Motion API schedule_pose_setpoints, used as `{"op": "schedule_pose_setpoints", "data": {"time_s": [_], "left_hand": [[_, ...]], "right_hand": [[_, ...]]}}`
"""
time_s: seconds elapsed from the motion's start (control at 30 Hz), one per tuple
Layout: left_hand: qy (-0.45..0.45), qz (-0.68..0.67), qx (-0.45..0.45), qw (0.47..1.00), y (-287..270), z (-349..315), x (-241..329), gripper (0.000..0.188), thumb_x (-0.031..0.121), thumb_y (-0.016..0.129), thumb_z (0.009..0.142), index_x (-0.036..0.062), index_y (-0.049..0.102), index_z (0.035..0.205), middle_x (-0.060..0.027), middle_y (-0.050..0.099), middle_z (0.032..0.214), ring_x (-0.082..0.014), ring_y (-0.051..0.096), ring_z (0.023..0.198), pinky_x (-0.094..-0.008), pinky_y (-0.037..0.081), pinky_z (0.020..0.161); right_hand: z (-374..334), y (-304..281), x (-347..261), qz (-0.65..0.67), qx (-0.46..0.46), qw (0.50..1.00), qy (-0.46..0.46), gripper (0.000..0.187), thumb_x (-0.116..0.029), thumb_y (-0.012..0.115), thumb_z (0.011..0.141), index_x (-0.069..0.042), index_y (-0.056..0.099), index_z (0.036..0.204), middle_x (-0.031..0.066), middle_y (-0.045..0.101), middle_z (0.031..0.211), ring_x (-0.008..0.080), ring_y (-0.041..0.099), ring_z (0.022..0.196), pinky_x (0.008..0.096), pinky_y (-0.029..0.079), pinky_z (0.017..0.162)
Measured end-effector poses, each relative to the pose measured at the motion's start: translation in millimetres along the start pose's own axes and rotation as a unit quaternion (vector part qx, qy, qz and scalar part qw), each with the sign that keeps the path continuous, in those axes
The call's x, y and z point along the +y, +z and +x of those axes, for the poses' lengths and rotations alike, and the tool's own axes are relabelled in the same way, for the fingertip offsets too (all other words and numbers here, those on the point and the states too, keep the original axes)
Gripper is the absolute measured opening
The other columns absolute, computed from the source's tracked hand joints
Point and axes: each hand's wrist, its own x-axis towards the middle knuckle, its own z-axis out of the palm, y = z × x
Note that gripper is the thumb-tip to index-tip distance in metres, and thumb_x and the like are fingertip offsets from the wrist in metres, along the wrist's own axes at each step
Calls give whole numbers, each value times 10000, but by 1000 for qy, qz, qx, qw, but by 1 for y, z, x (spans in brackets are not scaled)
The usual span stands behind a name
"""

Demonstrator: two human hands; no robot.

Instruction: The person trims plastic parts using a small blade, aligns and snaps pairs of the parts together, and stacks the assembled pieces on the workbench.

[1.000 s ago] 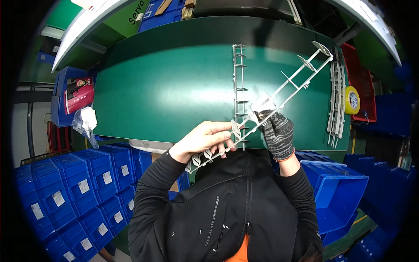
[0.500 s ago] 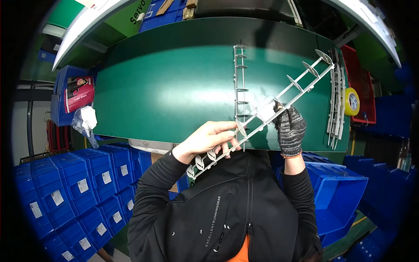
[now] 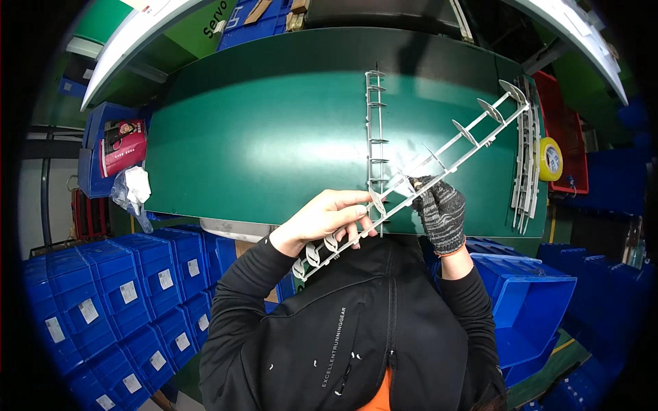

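A long pale ladder-like frame (image 3: 470, 152) with several round discs slants from near my body up to the right. My bare left hand (image 3: 330, 218) is closed round its lower part, with the fingers by one disc. My right hand (image 3: 440, 214), in a grey and black knit glove, is at the middle of the frame with its fingers pinched together. A whitish patch (image 3: 399, 183) shows beside these fingertips; I cannot make out what it is. Behind the held frame, a second similar frame (image 3: 370, 127) lies lengthwise on the green table (image 3: 260, 137).
Several pale strips (image 3: 526, 157) lie along the table's right edge, beside a yellow tape roll (image 3: 550, 159) and a red bin (image 3: 563, 130). At the left end are a red packet (image 3: 123, 147) and white tissue (image 3: 137, 185). Blue crates (image 3: 127, 291) stand below left, another blue crate (image 3: 531, 315) below right.
My right hand has moved left and slightly nearer along the frame, and the whitish patch has shifted with it. My left hand stays in place; the frame has barely shifted.
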Motion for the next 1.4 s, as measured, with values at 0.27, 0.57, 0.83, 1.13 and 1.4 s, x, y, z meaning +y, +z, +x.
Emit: {"op": "schedule_pose_setpoints", "data": {"time_s": [0.27, 0.57, 0.83, 1.13, 1.4], "left_hand": [[48, -49, 62, 996, -7, 8, -20, 173, 149, 470, 911, 1, 533, 977, -101, 628, 927, -132, 612, 795, -221, 474, 607], [111, 143, 107, 978, -1, 16, -24, 89, 121, 564, 847, 49, 520, 877, -67, 507, 1090, -121, 506, 904, -241, 408, 783], [177, 272, 182, 928, 6, 20, -18, 112, 109, 614, 781, 50, 532, 832, -82, 497, 1083, -153, 500, 919, -250, 390, 788], [221, 499, 263, 796, 22, 29, -15, 245, 95, 610, 768, 71, 548, 1004, -113, 448, 1238, -207, 516, 1049, -299, 427, 815], [153, 89, 119, 977, -20, 11, -13, 252, 160, 498, 886, -8, 554, 1065, -58, 566, 1025, -137, 523, 961, -257, 402, 831]], "right_hand": [[-2, -2, 5, 254, 123, 930, 236, 241, -279, 511, 890, -52, 571, 834, -16, 527, 584, 40, 424, 435, 178, 328, 393], [11, -1, -7, -140, -29, 989, -23, 130, -129, 536, 825, -15, 600, 827, 174, 594, 751, 328, 578, 682, 388, 453, 607], [1, 15, 5, -179, -68, 969, -158, 130, -122, 549, 828, -16, 622, 840, 146, 574, 656, 247, 568, 557, 333, 434, 529], [18, 30, -6, 151, 47, 977, 141, 162, -87, 564, 827, 23, 604, 940, 35, 599, 719, 89, 520, 610, 236, 424, 555], [37, 2, -29, 325, 122, 928, 136, 160, -165, 544, 850, -25, 570, 923, 13, 533, 634, 48, 456, 511, 178, 335, 449]]}}
